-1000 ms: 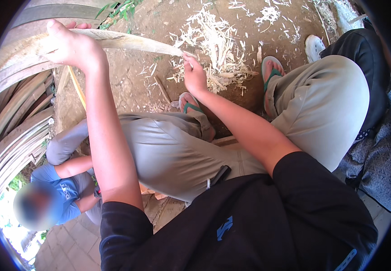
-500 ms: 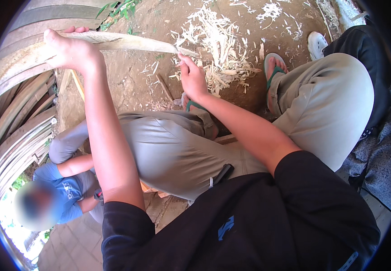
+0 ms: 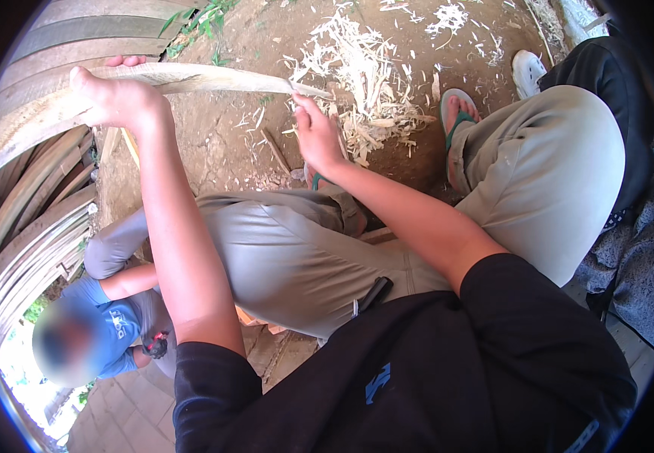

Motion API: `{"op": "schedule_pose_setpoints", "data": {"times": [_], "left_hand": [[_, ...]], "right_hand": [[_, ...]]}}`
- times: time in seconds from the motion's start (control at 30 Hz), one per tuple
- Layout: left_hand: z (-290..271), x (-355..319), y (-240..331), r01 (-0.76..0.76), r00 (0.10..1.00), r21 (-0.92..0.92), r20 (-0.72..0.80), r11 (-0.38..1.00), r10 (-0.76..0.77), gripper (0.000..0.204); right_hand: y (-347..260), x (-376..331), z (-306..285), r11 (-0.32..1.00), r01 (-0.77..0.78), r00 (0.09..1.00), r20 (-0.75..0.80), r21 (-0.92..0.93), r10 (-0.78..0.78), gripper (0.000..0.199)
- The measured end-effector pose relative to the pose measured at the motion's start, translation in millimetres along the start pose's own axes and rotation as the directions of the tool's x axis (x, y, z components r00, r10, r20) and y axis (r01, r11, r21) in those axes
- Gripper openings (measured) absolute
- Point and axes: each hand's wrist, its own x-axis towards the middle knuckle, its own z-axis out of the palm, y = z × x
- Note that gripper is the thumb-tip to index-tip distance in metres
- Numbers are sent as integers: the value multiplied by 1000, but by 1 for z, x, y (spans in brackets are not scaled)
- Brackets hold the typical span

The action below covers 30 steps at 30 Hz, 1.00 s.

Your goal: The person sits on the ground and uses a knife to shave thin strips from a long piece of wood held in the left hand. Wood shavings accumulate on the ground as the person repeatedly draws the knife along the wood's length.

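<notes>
A long pale wooden strip (image 3: 213, 77) stretches from the upper left toward the pile of shavings, curving slightly. My left hand (image 3: 119, 100) is wrapped around it, the palm on the near side and fingertips showing beyond the far edge. At the strip's right end is my right hand (image 3: 318, 140), its fingers closed and its thumb and forefinger close to the wood. A small dark spot shows by those fingertips. Whether that hand grips the strip's end or a small tool, I cannot make out.
Pale wood shavings (image 3: 368, 83) lie heaped on the dirt ground (image 3: 213, 143). Stacked curved planks (image 3: 32, 249) stand at left. A person in a blue shirt (image 3: 119, 332) sits at lower left. Beside my right knee are another person's dark-trousered leg (image 3: 602, 68) and white clog (image 3: 527, 74).
My right hand has shifted slightly left and down along the strip's end. My left hand and the strip have dropped a little. The person in blue has moved an arm.
</notes>
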Motion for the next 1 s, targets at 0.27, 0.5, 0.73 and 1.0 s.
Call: {"op": "schedule_pose_setpoints", "data": {"times": [0.27,0.5,0.73,1.0], "left_hand": [[3,2,-3,-40,999,53,-25,998,41,58],[5,6,-9,-101,995,80,-14,992,102,50],[-3,5,-8,-91,994,84,-54,992,96,49],[-4,5,-8,-66,995,59,-67,996,70,53]], "right_hand": [[-12,-1,-3,995,5,998,-60,-101,-11,34],[-3,2,5,995,10,997,-71,-95,-17,34],[-10,-12,10,989,123,991,-37,-85,-126,33],[2,-8,-1,986,120,993,-2,-116,-121,34]]}}
